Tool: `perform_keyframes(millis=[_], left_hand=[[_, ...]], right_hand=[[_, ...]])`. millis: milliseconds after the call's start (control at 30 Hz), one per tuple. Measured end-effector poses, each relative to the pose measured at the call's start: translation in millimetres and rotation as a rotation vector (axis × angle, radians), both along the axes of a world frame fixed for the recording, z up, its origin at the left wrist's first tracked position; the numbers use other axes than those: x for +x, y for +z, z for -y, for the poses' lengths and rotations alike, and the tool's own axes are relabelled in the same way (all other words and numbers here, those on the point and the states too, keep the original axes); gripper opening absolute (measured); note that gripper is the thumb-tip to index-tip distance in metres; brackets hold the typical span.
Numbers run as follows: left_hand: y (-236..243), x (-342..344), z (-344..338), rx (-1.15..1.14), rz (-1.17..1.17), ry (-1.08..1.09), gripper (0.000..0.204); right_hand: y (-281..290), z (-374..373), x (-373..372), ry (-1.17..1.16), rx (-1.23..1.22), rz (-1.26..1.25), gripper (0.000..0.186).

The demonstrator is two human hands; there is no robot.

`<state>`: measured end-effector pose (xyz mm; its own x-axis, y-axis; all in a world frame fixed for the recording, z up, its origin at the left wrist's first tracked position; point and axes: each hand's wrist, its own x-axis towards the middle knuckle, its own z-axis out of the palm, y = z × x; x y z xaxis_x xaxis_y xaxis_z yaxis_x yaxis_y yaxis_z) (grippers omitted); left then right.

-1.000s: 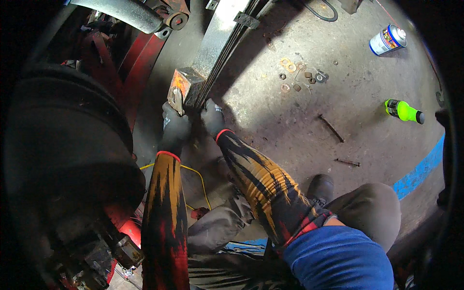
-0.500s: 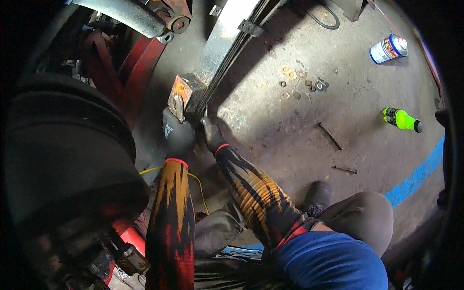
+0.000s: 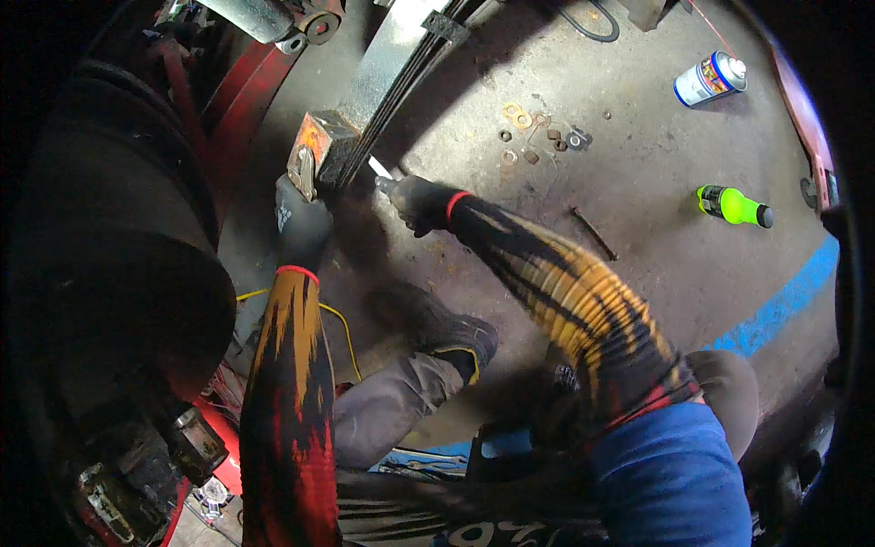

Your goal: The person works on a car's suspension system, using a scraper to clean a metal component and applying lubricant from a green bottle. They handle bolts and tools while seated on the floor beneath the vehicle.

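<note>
Bolt [image 3: 594, 234], green bottle [image 3: 732, 205], spray can [image 3: 709, 80] right of right hand [image 3: 417, 204].

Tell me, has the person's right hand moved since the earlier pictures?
Yes: judged against the orange-faced metal block, the right hand has shifted to the right, away from the block.

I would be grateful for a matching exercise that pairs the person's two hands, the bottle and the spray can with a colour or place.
Column one
1. left hand
2. bottle
3. right hand
4. spray can

Column two
A. white and blue
B. next to a slim, pale piece
C. at the near end of a metal tool
D. bright green with a dark cap

Right pairs: 1-C, 2-D, 3-B, 4-A
</note>
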<state>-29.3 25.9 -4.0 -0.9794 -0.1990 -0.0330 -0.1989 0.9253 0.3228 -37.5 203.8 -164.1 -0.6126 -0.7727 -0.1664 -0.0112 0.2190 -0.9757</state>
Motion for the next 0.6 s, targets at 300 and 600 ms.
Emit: perform_keyframes(millis=[300,600], left_hand=[[-5.6,-2.8,18.8,0.131,0.151,-0.069,0.051],[6.2,-4.7,10.8,0.109,0.184,0.036,0.042]], right_hand=[[22.4,20.4,-10.2,-0.468,0.187,-0.515,0.030],[20.6,65.2,9.6,-1.019,0.153,0.073,0.029]])
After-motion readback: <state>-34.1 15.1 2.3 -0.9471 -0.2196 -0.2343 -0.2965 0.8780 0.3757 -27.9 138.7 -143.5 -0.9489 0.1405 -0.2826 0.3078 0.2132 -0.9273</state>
